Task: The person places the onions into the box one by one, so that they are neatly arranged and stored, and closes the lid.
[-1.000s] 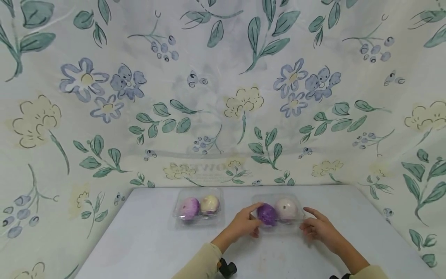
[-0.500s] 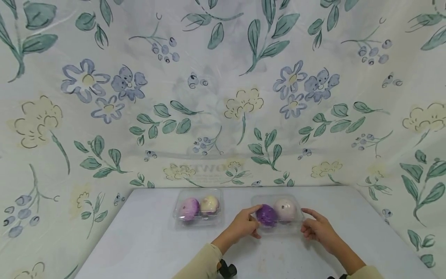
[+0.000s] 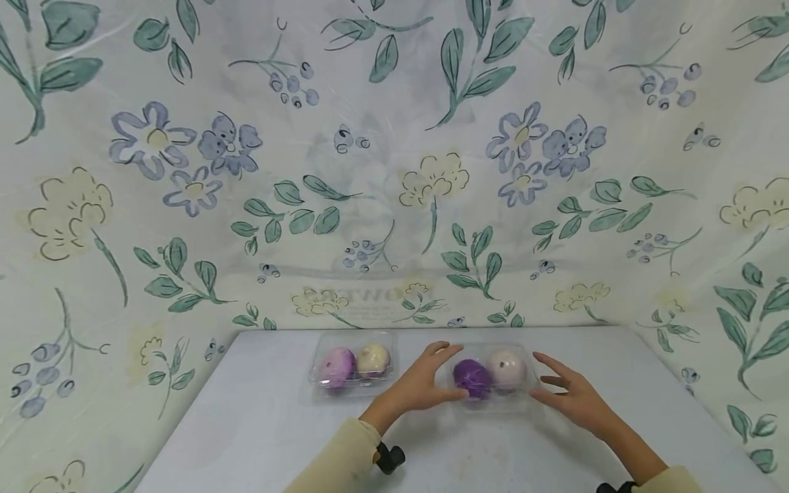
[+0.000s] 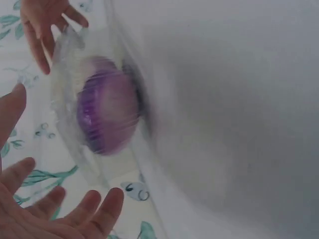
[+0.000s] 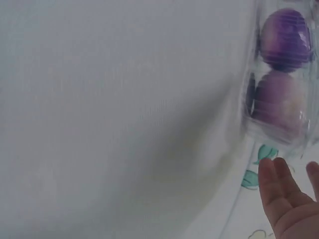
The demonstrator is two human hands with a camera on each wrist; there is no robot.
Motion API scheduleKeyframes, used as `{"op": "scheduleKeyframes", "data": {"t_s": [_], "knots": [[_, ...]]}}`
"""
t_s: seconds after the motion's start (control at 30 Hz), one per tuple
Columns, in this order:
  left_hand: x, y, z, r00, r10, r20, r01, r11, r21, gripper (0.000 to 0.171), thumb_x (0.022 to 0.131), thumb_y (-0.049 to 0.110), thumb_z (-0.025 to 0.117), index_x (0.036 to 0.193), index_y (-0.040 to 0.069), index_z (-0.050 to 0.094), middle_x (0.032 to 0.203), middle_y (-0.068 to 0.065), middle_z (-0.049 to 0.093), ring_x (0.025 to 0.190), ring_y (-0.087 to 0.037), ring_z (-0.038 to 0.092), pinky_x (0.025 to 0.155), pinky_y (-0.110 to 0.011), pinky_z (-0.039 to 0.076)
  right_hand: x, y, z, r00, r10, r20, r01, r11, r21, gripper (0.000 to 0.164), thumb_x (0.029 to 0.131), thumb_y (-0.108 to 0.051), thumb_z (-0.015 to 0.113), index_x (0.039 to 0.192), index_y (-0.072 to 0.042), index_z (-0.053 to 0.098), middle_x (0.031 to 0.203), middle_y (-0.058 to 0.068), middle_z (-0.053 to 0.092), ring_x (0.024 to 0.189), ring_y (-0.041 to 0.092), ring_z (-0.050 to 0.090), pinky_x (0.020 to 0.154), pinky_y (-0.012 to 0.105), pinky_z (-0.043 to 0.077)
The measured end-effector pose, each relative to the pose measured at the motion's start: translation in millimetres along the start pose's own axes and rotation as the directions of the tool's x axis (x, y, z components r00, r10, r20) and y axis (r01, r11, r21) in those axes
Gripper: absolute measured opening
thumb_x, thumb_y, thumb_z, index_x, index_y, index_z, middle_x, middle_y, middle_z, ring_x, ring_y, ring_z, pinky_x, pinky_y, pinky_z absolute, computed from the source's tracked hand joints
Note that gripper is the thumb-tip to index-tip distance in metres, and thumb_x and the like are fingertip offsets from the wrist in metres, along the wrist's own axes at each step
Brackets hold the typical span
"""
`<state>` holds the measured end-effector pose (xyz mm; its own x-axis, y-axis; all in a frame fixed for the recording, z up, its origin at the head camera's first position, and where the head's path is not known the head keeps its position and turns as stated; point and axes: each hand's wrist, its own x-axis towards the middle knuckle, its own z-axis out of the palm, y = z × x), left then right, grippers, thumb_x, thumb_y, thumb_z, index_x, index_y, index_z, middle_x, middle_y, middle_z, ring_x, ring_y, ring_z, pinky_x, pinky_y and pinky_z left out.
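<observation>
A clear plastic clamshell box [image 3: 493, 404] sits on the right half of the table, holding a deep purple ball [image 3: 472, 379] and a pale pinkish ball [image 3: 507, 370] that look like onions; their kind is not certain. At its left side my left hand [image 3: 419, 385] has its fingers spread, with the thumb close to the purple ball's front. My right hand [image 3: 576, 398] stands off the box's right side, fingers apart and holding nothing. In the left wrist view a gap shows between the left fingers [image 4: 102, 214] and the box [image 4: 65, 119].
To the left stands a second clear box [image 3: 382, 390] with a pinkish-purple ball [image 3: 337, 368] and a cream-yellow ball [image 3: 372, 360]. Both boxes are near the back edge of the white table [image 3: 259, 424]. A flower-patterned cloth [image 3: 370, 171] hangs behind.
Both hands have gone from pointing index fingers at the box's sides to spread fingers. The left hand has drawn slightly left, the right slightly right. The boxes stay in place.
</observation>
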<state>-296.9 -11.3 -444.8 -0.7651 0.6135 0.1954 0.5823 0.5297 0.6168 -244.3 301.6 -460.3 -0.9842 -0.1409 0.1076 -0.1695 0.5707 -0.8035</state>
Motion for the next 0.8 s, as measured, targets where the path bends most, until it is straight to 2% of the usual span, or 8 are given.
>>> {"op": "scheduleKeyframes", "data": {"t_s": [0.1, 0.2, 0.33, 0.43, 0.5, 0.6, 0.7, 0.8], "knots": [[4.7, -4.2, 8.0, 0.999, 0.018, 0.027, -0.018, 1.0, -0.005, 0.079, 0.088, 0.04, 0.074, 0.154, 0.016, 0.037, 0.163, -0.015, 0.025, 0.147, -0.036, 0.032, 0.113, -0.057, 0.035, 3, 1, 8, 0.999, -0.033, 0.038, 0.034, 0.999, -0.022, 0.081, 0.089, -0.032, 0.073, 0.154, -0.006, 0.032, 0.161, 0.024, 0.023, 0.13, 0.056, 0.046, 0.096, 0.054, 0.052], [8.3, -9.6, 17.0, 0.999, 0.02, 0.04, -0.019, 1.0, -0.013, 0.076, 0.089, 0.04, 0.072, 0.152, 0.014, 0.04, 0.164, -0.014, 0.024, 0.149, -0.034, 0.03, 0.116, -0.054, 0.033, 8, 3, 16, 0.998, -0.054, 0.043, 0.056, 0.997, -0.043, 0.081, 0.089, -0.032, 0.073, 0.153, -0.003, 0.033, 0.162, 0.024, 0.018, 0.13, 0.059, 0.044, 0.095, 0.055, 0.052], [11.9, -14.5, 22.6, 0.999, 0.021, 0.024, -0.021, 0.999, -0.034, 0.07, 0.09, 0.037, 0.072, 0.149, 0.011, 0.044, 0.163, -0.017, 0.025, 0.147, -0.036, 0.032, 0.116, -0.054, 0.033, 15, 4, 22, 0.997, -0.077, 0.016, 0.078, 0.993, -0.092, 0.079, 0.089, -0.033, 0.073, 0.151, 0.0, 0.036, 0.162, 0.025, 0.019, 0.133, 0.056, 0.041, 0.099, 0.057, 0.048], [14.9, -15.5, 20.5, 1.0, 0.014, 0.006, -0.014, 0.999, -0.036, 0.067, 0.09, 0.035, 0.072, 0.147, 0.011, 0.047, 0.162, -0.019, 0.025, 0.146, -0.04, 0.033, 0.114, -0.056, 0.035, 22, 1, 23, 0.997, -0.08, 0.012, 0.081, 0.99, -0.114, 0.079, 0.089, -0.034, 0.073, 0.149, 0.002, 0.037, 0.161, 0.025, 0.021, 0.139, 0.052, 0.035, 0.104, 0.059, 0.043], [17.9, -17.1, 19.1, 1.0, -0.003, -0.001, 0.003, 0.999, -0.051, 0.065, 0.089, 0.034, 0.073, 0.146, 0.012, 0.049, 0.162, -0.018, 0.025, 0.146, -0.041, 0.033, 0.114, -0.058, 0.034, 28, -1, 23, 0.998, -0.054, 0.017, 0.055, 0.993, -0.102, 0.079, 0.089, -0.034, 0.073, 0.15, 0.002, 0.037, 0.162, 0.024, 0.02, 0.141, 0.051, 0.032, 0.106, 0.059, 0.041], [22.9, -20.6, 17.9, 0.999, -0.031, -0.016, 0.03, 0.996, -0.079, 0.064, 0.088, 0.034, 0.075, 0.143, 0.013, 0.05, 0.163, -0.018, 0.024, 0.147, -0.041, 0.031, 0.114, -0.059, 0.033, 36, -4, 26, 0.999, 0.032, 0.016, -0.031, 0.998, -0.051, 0.08, 0.089, -0.035, 0.073, 0.152, -0.002, 0.036, 0.163, 0.021, 0.019, 0.14, 0.052, 0.034, 0.105, 0.057, 0.044], [26.8, -24.4, 17.6, 0.997, -0.065, -0.041, 0.06, 0.992, -0.111, 0.062, 0.086, 0.033, 0.077, 0.14, 0.013, 0.052, 0.162, -0.019, 0.024, 0.147, -0.041, 0.031, 0.114, -0.06, 0.032, 43, -5, 31, 0.994, 0.109, 0.013, -0.109, 0.994, 0.028, 0.08, 0.089, -0.034, 0.073, 0.153, -0.006, 0.035, 0.164, 0.019, 0.019, 0.137, 0.055, 0.036, 0.101, 0.054, 0.049], [28.7, -27.2, 15.9, 0.991, -0.105, -0.079, 0.093, 0.985, -0.144, 0.061, 0.084, 0.028, 0.078, 0.137, 0.01, 0.055, 0.161, -0.02, 0.026, 0.144, -0.044, 0.033, 0.113, -0.061, 0.033, 50, -6, 39, 0.99, 0.143, 0.016, -0.144, 0.985, 0.099, 0.081, 0.088, -0.033, 0.074, 0.154, -0.008, 0.034, 0.164, 0.019, 0.016, 0.137, 0.054, 0.036, 0.098, 0.052, 0.052]]}}
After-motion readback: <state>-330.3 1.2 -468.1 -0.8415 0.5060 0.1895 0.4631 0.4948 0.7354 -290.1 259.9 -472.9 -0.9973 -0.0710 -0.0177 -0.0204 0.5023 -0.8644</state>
